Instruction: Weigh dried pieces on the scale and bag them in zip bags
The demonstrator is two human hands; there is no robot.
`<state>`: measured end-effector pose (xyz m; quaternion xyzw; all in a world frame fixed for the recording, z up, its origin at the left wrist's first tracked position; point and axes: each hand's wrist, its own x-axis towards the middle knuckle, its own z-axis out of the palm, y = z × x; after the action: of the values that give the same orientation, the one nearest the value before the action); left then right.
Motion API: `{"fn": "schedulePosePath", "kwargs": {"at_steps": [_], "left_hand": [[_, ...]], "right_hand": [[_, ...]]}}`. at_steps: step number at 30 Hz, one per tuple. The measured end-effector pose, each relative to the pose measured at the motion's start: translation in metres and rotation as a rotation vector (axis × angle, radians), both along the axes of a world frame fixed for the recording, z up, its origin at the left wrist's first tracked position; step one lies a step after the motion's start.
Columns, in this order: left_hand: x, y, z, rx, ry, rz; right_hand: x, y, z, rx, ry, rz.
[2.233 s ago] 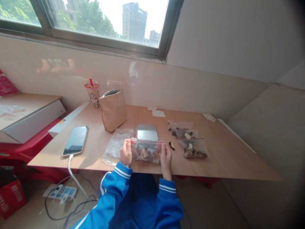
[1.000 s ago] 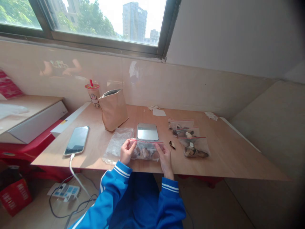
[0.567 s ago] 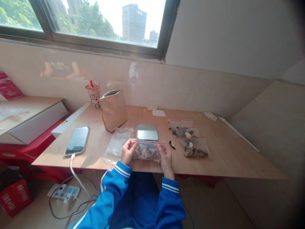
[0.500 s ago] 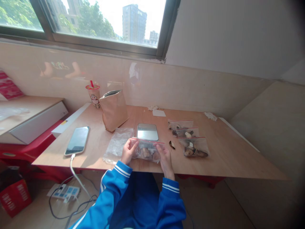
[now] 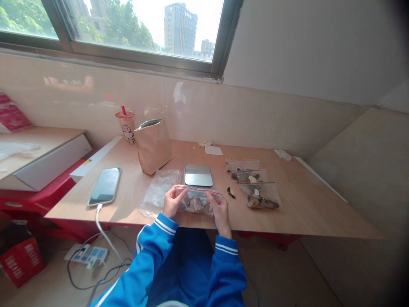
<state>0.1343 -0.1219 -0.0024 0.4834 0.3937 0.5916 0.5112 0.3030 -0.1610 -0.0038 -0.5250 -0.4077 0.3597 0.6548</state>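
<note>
Both hands grip a zip bag [image 5: 200, 194] of dried pieces [image 5: 196, 205], which looks like mushroom, at the desk's near edge. The left hand [image 5: 173, 203] and right hand [image 5: 221, 208] are closed on its two ends, pinching below the red-lined seal. Whether that seal is fully closed cannot be told; if it is not, a tilt or slack pinch could spill the pieces. Just left lies a loose plastic bag [image 5: 159, 193], and slippery film could slide if pressed. Right of the hands, a dark piece [image 5: 231, 192] sits unbagged beside three filled bags [image 5: 258, 196]; a swung elbow or wrist could knock it toward the far side. Just beyond the hands is a flat scale [image 5: 198, 175], which the bag could nudge out of place. Further left, a phone [image 5: 105, 186] trails a cable [image 5: 104, 241] over the near edge, where a sleeve could snag it. A paper bag [image 5: 153, 151] stands near the far edge.
</note>
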Motion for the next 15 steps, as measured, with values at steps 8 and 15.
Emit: {"fn": "schedulePosePath", "kwargs": {"at_steps": [8,15], "left_hand": [[0.002,-0.003,-0.002,-0.011,-0.065,-0.033],[0.004,-0.004,0.001,-0.026,-0.060,-0.103]], "right_hand": [[-0.007,-0.002,0.007,-0.013,0.055,0.077],[-0.010,-0.002,0.011,-0.023,0.074,0.119]]}}
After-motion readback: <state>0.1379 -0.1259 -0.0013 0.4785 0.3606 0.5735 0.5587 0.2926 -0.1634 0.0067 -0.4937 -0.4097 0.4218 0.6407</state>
